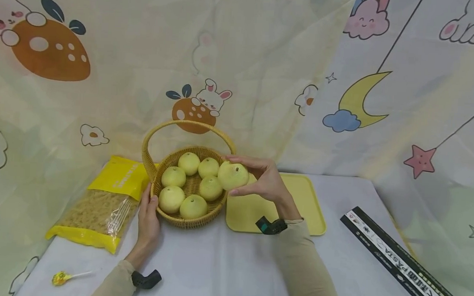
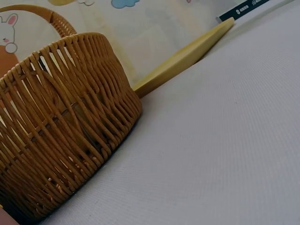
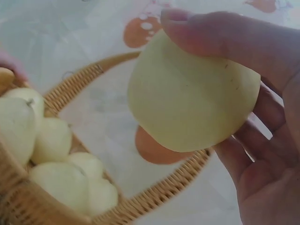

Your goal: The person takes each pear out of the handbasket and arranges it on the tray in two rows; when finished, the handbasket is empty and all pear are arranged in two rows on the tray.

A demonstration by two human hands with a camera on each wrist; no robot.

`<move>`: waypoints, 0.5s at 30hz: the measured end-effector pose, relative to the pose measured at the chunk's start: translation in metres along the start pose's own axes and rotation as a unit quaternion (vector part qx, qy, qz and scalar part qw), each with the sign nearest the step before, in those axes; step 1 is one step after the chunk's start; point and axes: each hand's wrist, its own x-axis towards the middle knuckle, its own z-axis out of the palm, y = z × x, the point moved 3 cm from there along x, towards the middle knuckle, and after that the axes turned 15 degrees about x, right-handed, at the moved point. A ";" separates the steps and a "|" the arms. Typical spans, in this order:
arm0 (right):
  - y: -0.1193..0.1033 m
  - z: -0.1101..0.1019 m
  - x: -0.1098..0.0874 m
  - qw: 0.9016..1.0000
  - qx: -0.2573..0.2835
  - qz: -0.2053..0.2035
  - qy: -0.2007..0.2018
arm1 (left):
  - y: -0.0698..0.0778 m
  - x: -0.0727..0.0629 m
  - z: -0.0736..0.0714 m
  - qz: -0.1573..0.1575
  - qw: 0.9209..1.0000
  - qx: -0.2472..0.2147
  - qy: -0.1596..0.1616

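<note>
My right hand (image 1: 267, 178) holds a pale yellow-green pear (image 1: 233, 176) between thumb and fingers, above the right rim of a wicker basket (image 1: 188, 224). Close up in the right wrist view, the thumb lies across one side of the pear (image 3: 192, 93). Several more pears (image 1: 193, 207) lie inside the basket, whose arched handle stands up. My left hand (image 1: 148, 224) rests against the basket's left side, its fingers fairly straight along the wall. The left wrist view shows the woven basket wall (image 2: 70, 112) and barely any of that hand.
A yellow tray (image 1: 298, 205) lies right of the basket, partly behind my right arm. Left of it is a yellow bag of pasta (image 1: 101, 212); a wrapped lollipop (image 1: 62, 278) lies in front. A long black pasta box (image 1: 400, 264) sits at the right. A printed cloth hangs behind.
</note>
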 end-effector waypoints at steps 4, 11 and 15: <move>-0.002 -0.015 -0.005 1.000 0.009 -0.008 0.010 | 0.000 -0.001 0.000 0.001 1.000 -0.001 -0.002; 0.003 -0.040 -0.014 0.999 -0.008 -0.002 0.050 | 0.002 -0.001 0.000 0.002 1.000 -0.007 0.003; 0.009 -0.052 -0.019 0.996 -0.014 0.012 0.086 | 0.002 -0.002 -0.001 0.001 1.000 -0.008 0.002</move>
